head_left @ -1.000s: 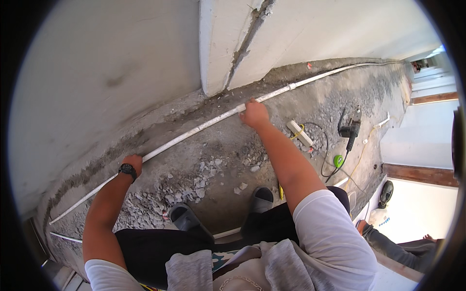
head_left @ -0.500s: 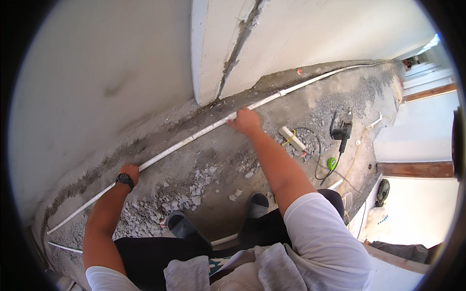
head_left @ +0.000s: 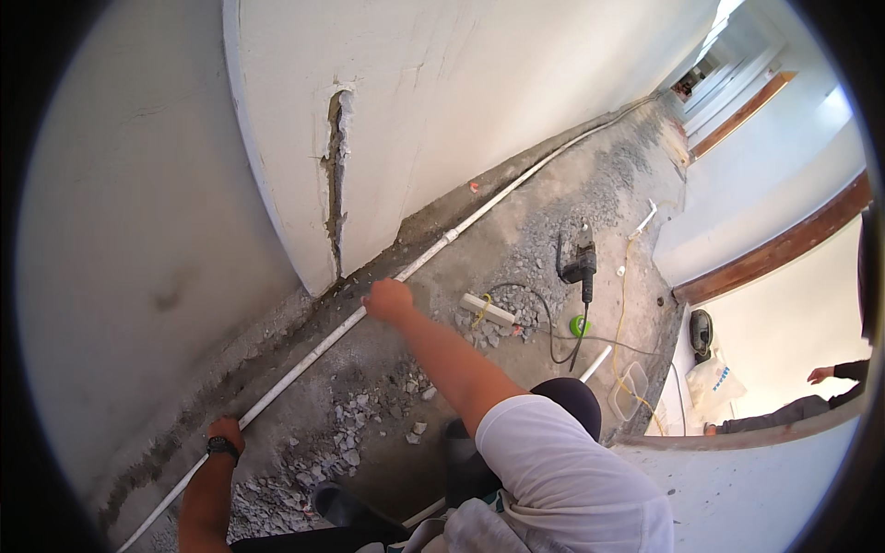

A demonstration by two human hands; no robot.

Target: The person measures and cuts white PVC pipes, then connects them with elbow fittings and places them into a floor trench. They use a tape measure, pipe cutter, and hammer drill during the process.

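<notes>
Left hand (head_left: 224,431): wrapped round the white pipe.
Pipe (head_left: 304,368): on a slant near the wall's foot, beside a dark rough strip (head_left: 157,452); whether lifted, cannot tell.
Rubble (head_left: 346,441): could roll underfoot if weight shifts.
Right hand (head_left: 388,301): clasped on the pipe, short of the coupling.
Coupling (head_left: 450,236): could work loose if both hands twist unevenly.
Change: view has swung right since half a second ago; the wall slot (head_left: 334,194) sits further left, both grips unchanged.

rough grey floor (head_left: 479,258) – loose rubble (head_left: 348,441), black power tool (head_left: 581,265), white bar (head_left: 490,311), round green object (head_left: 579,325)
</notes>
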